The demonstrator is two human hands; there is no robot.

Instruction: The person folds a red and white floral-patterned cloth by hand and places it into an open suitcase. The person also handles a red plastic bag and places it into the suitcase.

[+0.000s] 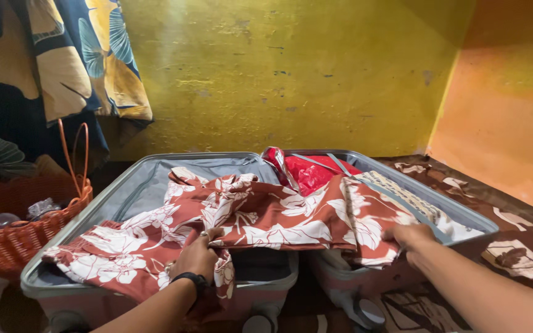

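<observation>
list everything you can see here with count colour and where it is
open hard-shell suitcase: one, grey, lying flat in the middle of the frame
floral patterned cloth: one, rust red with white flowers, spread across both suitcase halves
shiny plastic bag: one, red, in the far part of the suitcase under a grey strap
woven plastic basket: one, orange, left of the suitcase, with clear items inside
hanging leaf-print fabric: one, dark blue and yellow, upper left
wall: yellow behind, orange at right
patterned bedcover: one, brown and cream, under and right of the suitcase
left hand: one, black wristband, gripping the cloth
right hand: one, pressing the cloth's right edge
</observation>
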